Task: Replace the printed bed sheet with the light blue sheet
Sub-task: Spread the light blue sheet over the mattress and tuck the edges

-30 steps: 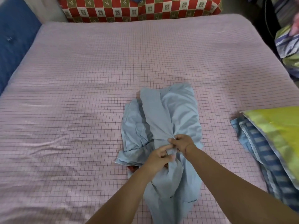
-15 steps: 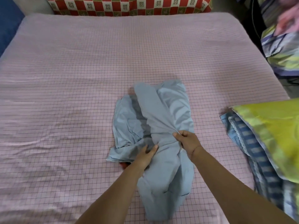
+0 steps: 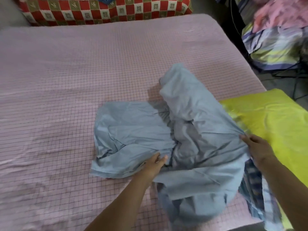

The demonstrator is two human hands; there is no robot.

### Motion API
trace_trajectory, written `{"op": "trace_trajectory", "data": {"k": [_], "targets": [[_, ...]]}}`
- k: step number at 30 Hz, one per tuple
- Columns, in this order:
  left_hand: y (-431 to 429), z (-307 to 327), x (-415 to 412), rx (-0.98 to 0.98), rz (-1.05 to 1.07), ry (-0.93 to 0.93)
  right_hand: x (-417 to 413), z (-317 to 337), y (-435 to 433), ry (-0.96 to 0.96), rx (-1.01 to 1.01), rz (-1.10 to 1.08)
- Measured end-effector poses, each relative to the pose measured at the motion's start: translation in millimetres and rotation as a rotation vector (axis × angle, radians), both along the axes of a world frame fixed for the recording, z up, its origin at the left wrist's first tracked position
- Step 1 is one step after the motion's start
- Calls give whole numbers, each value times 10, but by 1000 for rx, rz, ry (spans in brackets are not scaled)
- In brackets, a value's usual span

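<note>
Bedroom in a home. A wide bed [image 3: 83, 72] fills most of the view, its mattress covered in pink cloth with a thin dark grid. At its far end lies a red, white and olive checkered cloth [image 3: 100, 12], cushion or headboard cover, cannot tell which. Loose linen is everywhere: a crumpled light blue sheet [image 3: 191, 130] on the bed, a yellow-green cloth [image 3: 275, 124] on a blue checked cloth [image 3: 251, 185] at the bed's right edge, and a heap of striped bedding [image 3: 273, 47] beside the bed, blurred. Grey floor [image 3: 270, 82] with dark cables [image 3: 283, 75] to the right.
</note>
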State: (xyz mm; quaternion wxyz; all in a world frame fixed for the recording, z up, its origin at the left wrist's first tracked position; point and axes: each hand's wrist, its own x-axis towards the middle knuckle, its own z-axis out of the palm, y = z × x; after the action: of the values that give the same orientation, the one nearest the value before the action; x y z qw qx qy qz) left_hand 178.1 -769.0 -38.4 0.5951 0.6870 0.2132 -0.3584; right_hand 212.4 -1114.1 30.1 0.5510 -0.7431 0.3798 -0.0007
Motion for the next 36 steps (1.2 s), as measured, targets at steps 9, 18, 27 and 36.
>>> {"op": "trace_trajectory", "data": {"k": [9,18,27,36], "targets": [[-285,-131,-119,118,135,-49,-61,-126,-334,3,-263,168],[-184,-198,-251,258,193,-126,11,-478,450,40,-85,337],[570,-551,-497,278,605,167,-16,-1040,1293,251,-107,395],[1070,-989,-271,-172,912,214,13,-1416,1811,415,-429,309]]}}
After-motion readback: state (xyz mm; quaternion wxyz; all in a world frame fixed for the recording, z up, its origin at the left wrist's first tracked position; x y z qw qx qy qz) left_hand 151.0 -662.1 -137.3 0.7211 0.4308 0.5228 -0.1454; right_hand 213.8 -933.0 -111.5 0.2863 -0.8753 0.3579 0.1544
